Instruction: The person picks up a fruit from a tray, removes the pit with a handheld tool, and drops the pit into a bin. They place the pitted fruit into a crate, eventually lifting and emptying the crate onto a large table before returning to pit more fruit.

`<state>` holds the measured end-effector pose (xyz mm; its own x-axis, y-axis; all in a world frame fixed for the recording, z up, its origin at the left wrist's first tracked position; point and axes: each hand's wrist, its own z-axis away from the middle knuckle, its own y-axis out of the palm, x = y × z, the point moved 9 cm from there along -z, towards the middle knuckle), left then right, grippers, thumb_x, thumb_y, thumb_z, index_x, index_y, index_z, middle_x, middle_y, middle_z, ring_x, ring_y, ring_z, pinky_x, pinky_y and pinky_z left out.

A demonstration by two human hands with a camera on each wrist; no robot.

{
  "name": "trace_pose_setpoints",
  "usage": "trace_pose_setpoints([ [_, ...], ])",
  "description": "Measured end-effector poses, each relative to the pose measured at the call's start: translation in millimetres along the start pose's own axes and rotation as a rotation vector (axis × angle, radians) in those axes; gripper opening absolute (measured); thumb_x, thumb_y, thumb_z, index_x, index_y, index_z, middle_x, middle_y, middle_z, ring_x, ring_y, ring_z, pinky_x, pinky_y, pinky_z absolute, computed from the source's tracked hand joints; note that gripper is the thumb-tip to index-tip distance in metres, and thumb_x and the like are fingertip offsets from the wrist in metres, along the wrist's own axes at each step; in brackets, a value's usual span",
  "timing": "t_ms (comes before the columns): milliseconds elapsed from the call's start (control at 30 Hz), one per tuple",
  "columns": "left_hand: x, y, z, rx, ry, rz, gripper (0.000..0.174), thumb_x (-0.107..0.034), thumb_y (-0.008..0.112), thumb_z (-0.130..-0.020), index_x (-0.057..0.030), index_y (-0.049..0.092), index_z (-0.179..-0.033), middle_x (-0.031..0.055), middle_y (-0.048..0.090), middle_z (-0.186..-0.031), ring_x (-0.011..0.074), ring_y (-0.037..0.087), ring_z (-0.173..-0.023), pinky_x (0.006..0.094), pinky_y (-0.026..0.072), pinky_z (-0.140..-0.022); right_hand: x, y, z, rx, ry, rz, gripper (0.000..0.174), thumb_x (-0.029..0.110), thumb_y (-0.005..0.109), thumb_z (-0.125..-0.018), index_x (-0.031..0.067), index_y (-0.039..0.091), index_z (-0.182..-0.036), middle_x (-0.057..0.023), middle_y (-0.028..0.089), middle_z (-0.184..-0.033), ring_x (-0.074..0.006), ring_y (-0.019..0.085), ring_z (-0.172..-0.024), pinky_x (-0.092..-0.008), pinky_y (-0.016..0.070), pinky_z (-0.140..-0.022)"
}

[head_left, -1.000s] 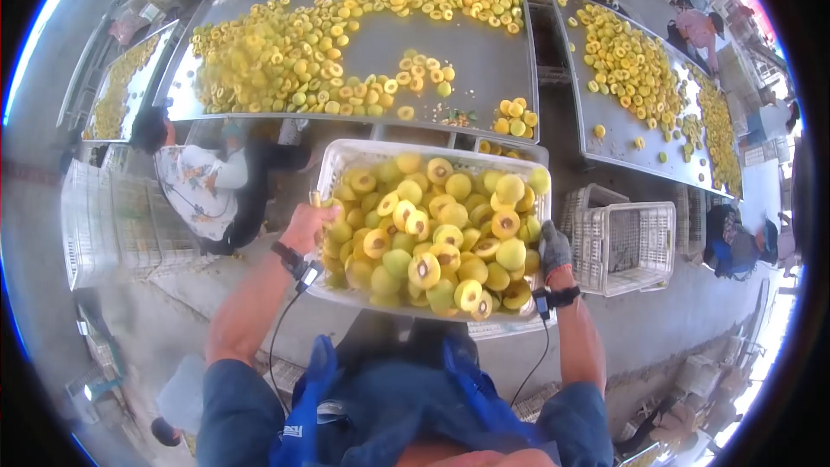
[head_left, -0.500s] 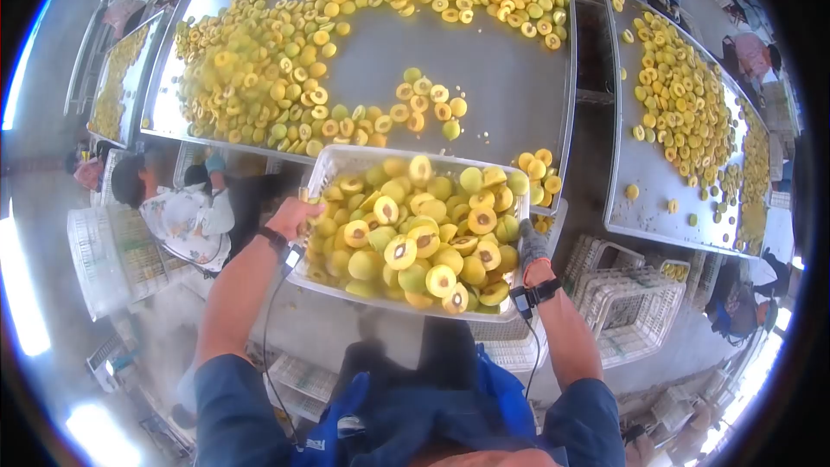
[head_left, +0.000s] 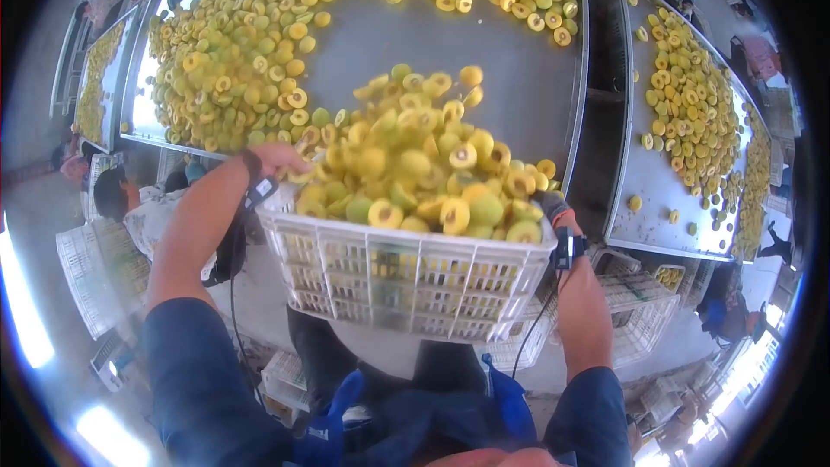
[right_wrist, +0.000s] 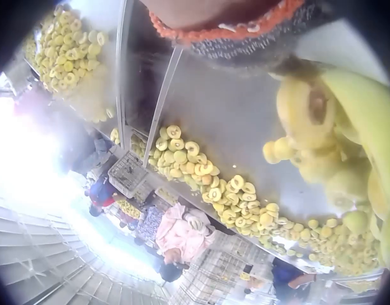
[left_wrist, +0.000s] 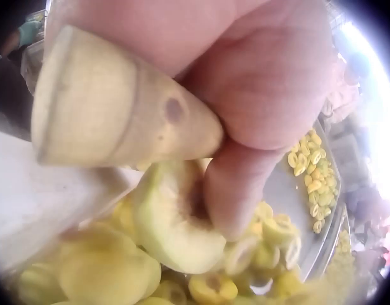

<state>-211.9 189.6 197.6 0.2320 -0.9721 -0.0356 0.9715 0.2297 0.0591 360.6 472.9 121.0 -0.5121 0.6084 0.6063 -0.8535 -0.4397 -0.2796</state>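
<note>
A white slatted plastic crate [head_left: 406,238], heaped with yellow-green apricot-like fruit halves [head_left: 462,156], is tilted away from me at the near edge of a metal table [head_left: 450,43]. Fruit is tumbling over its far side onto the tabletop. My bare left hand [head_left: 278,156] grips the crate's left end; a tapered tan piece [left_wrist: 87,101] lies against its fingers in the left wrist view, just above a fruit half [left_wrist: 172,222]. At the right end, my right hand [head_left: 552,205] holds the crate in a grey glove with an orange cuff [right_wrist: 226,28]. Its fingers are largely hidden.
Fruit halves [head_left: 225,78] spread over the table's left and far side. A second fruit-covered table [head_left: 692,121] stands to the right. White crates [head_left: 635,307] sit on the floor at right, others [head_left: 99,268] at left near a seated person [head_left: 147,207].
Both hands have carried the crate forward to the table and tipped its far side down, so its near wall now shows. Fruit that lay inside now spills out over the table.
</note>
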Motion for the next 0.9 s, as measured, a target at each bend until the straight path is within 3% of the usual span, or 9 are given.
trace_pose_setpoints([
  [200,-46,-52,71,-0.011,0.408,0.298,0.047,-0.015,0.064,-0.099,0.0113,0.046,-0.134,0.0332,0.062,-0.130,0.0434,0.066,-0.117,0.0440,0.0634,-0.085,-2,4,-10,-0.026,0.025,0.033,0.041,0.038,0.063,-0.101,0.0024,0.071,-0.120,-0.0087,0.073,-0.103,-0.0206,0.067,-0.092,-0.0363,0.0554,-0.076],
  [333,-28,-28,177,0.023,0.837,0.266,0.032,-0.014,0.061,-0.094,0.0084,0.060,-0.116,0.0369,0.055,-0.141,0.0354,0.060,-0.129,0.0363,0.0600,-0.090,-12,6,-8,-0.052,0.070,0.077,0.041,0.038,0.064,-0.100,0.0032,0.071,-0.121,-0.0084,0.073,-0.101,-0.0208,0.067,-0.092,-0.0373,0.0554,-0.076],
  [433,-60,55,211,0.056,0.846,-0.155,0.022,-0.013,0.072,-0.082,0.0030,0.071,-0.096,0.0302,0.054,-0.147,0.0302,0.054,-0.136,0.0399,0.0484,-0.104,-9,4,-15,-0.066,0.099,0.157,0.041,0.039,0.065,-0.100,0.0038,0.071,-0.121,-0.0082,0.073,-0.100,-0.0210,0.067,-0.092,-0.0380,0.0554,-0.076],
  [600,-91,106,173,0.016,1.156,-0.682,0.033,-0.021,0.085,-0.072,-0.0060,0.073,-0.099,0.0210,0.060,-0.143,0.0343,0.059,-0.124,0.0449,0.0402,-0.109,-2,-11,-49,-0.087,0.128,0.369,0.041,0.039,0.067,-0.100,0.0049,0.072,-0.122,-0.0079,0.073,-0.098,-0.0212,0.067,-0.092,-0.0392,0.0554,-0.076],
  [700,-100,119,181,-0.200,1.379,-0.872,0.038,-0.021,0.088,-0.070,-0.0107,0.072,-0.103,0.0136,0.067,-0.123,0.0372,0.063,-0.109,0.0485,0.0481,-0.095,-4,-28,-86,-0.015,0.111,0.648,0.041,0.039,0.067,-0.099,0.0055,0.072,-0.122,-0.0077,0.073,-0.096,-0.0214,0.068,-0.093,-0.0399,0.0554,-0.076],
  [767,-108,114,169,-0.117,1.278,-0.831,0.038,-0.021,0.089,-0.070,-0.0096,0.072,-0.102,0.0134,0.067,-0.120,0.0354,0.065,-0.102,0.0448,0.0513,-0.087,-1,-52,-109,0.012,0.046,0.741,0.041,0.039,0.068,-0.099,0.0059,0.072,-0.122,-0.0075,0.073,-0.096,-0.0215,0.068,-0.093,-0.0404,0.0554,-0.076],
  [800,-111,114,164,-0.080,1.219,-0.808,0.038,-0.021,0.089,-0.069,-0.0091,0.071,-0.101,0.0133,0.068,-0.119,0.0345,0.066,-0.098,0.0430,0.0529,-0.084,0,-69,-113,0.003,0.016,0.688,0.041,0.039,0.068,-0.099,0.0061,0.072,-0.122,-0.0075,0.074,-0.095,-0.0215,0.068,-0.093,-0.0406,0.0554,-0.076],
  [867,-117,114,162,-0.043,1.245,-0.819,0.039,-0.021,0.089,-0.070,-0.0076,0.072,-0.103,0.0149,0.068,-0.117,0.0333,0.068,-0.094,0.0379,0.0545,-0.080,29,-106,-47,-0.247,0.079,-0.032,0.037,0.040,0.067,-0.100,0.0116,0.071,-0.123,-0.0048,0.071,-0.099,-0.0160,0.064,-0.076,-0.0289,0.0551,-0.068],
  [900,-119,112,157,-0.034,1.252,-0.786,0.040,-0.020,0.089,-0.071,-0.0074,0.072,-0.104,0.0146,0.068,-0.117,0.0328,0.069,-0.096,0.0378,0.0545,-0.081,22,-111,-8,-0.265,0.164,-0.175,0.037,0.043,0.067,-0.099,0.0117,0.071,-0.119,-0.0031,0.068,-0.091,-0.0158,0.063,-0.075,-0.0307,0.0534,-0.066],
])
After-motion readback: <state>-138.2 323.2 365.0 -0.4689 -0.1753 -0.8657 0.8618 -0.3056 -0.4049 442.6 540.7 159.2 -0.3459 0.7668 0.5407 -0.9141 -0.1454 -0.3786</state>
